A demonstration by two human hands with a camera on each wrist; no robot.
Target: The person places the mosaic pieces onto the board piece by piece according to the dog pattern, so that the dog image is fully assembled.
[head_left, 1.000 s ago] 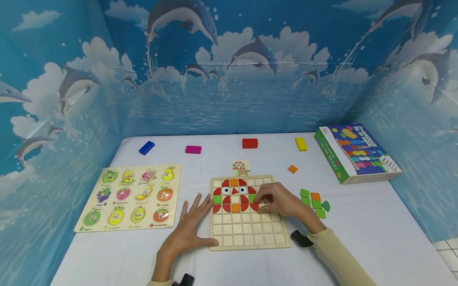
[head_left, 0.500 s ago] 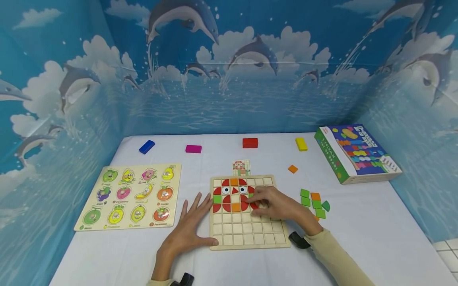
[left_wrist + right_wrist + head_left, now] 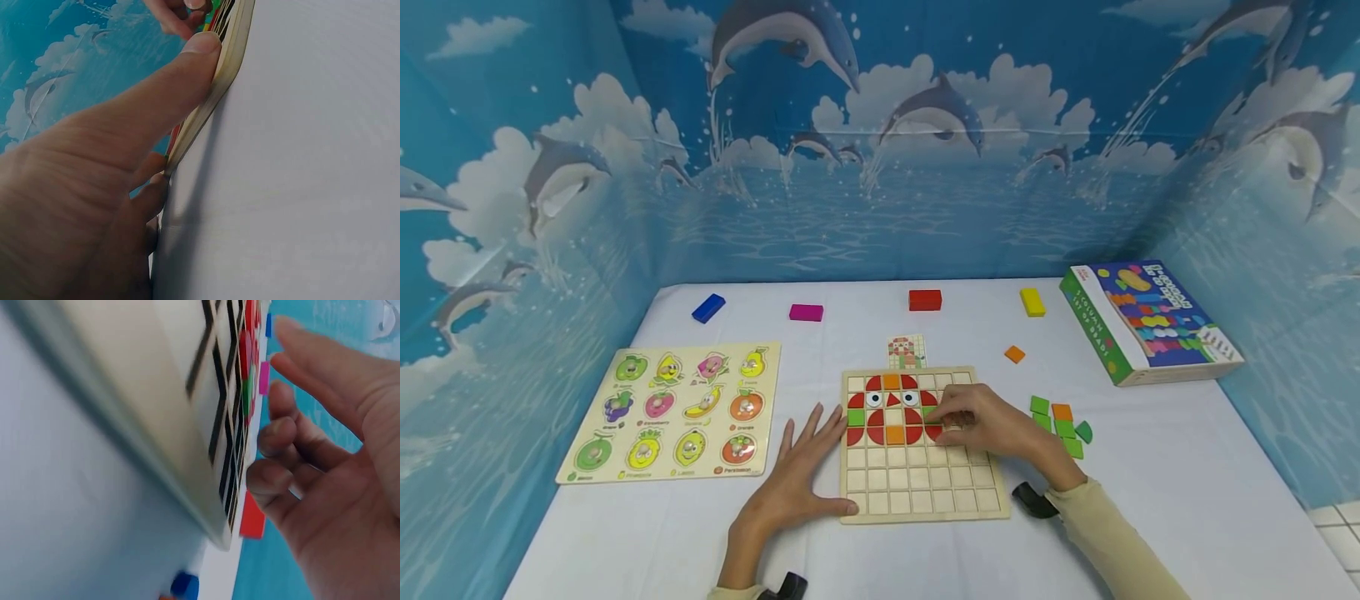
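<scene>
Reaching over the right half of the gridded board [image 3: 898, 481], the right hand [image 3: 981, 423] is keeping its index finger and thumb apart, the index tip sitting at a green tile [image 3: 929, 411]; whether it is pressing down I cannot tell. The left hand [image 3: 793, 492] is spreading its fingers along the board's left edge, its thumb resting on the near left corner. The board is lying flat on the table [image 3: 625, 550], its upper rows carrying red curved pieces [image 3: 876, 429], 2 eye tiles [image 3: 874, 399] and 2 orange tiles [image 3: 895, 435]. Just beyond, a picture card [image 3: 906, 351] is lying at its far edge. Loose green and orange pieces [image 3: 1064, 428] are lying near the right forearm. A fruit board [image 3: 673, 427] is occupying the left side; 4 blocks [image 3: 925, 300] are lining the far edge, left of a box [image 3: 1150, 321].
</scene>
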